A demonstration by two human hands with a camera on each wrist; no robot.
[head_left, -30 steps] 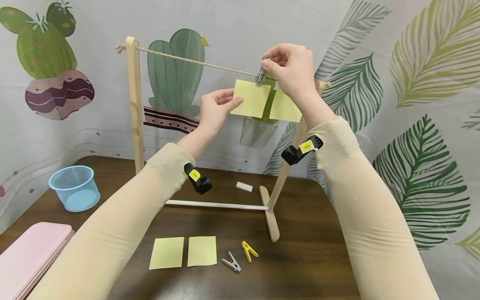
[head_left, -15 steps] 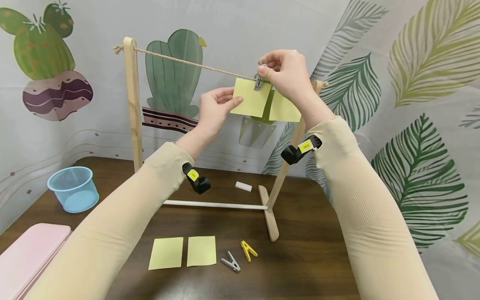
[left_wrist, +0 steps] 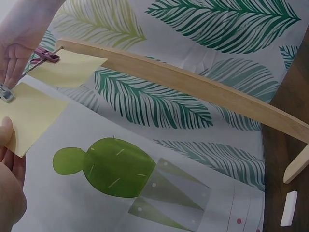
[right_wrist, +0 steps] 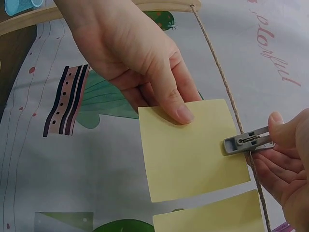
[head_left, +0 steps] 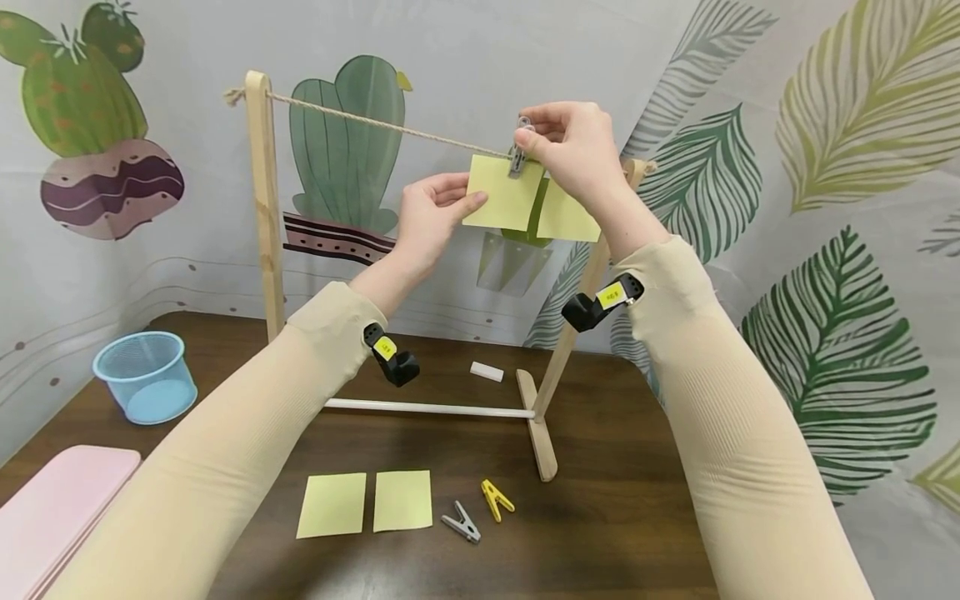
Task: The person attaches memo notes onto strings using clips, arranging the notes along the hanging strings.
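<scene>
My left hand [head_left: 435, 218] pinches the left edge of a yellow sticky note [head_left: 501, 200], thumb in front and fingers behind. With my right hand [head_left: 581, 150] I pinch the handles of a grey clothespin [right_wrist: 248, 141], whose jaws sit over the note's top edge at the rope [right_wrist: 219, 72]. Beside it on the right hangs a second yellow note [left_wrist: 67, 70], held to the rope by a dark pink clothespin [left_wrist: 46, 54]; my right hand hides that clothespin in the head view.
The rope runs between wooden posts [head_left: 264, 200] of a stand with a white crossbar [head_left: 427, 408]. On the table lie two yellow notes [head_left: 332, 505], a grey clothespin [head_left: 461, 523], a yellow clothespin [head_left: 497, 500] and a white block [head_left: 487, 372]. At left are a blue mesh basket [head_left: 146, 379] and pink case [head_left: 67, 500].
The grey clothespin in my right hand has come slightly down and left onto the note's top edge. My left hand keeps its pinch on the note, almost unmoved.
</scene>
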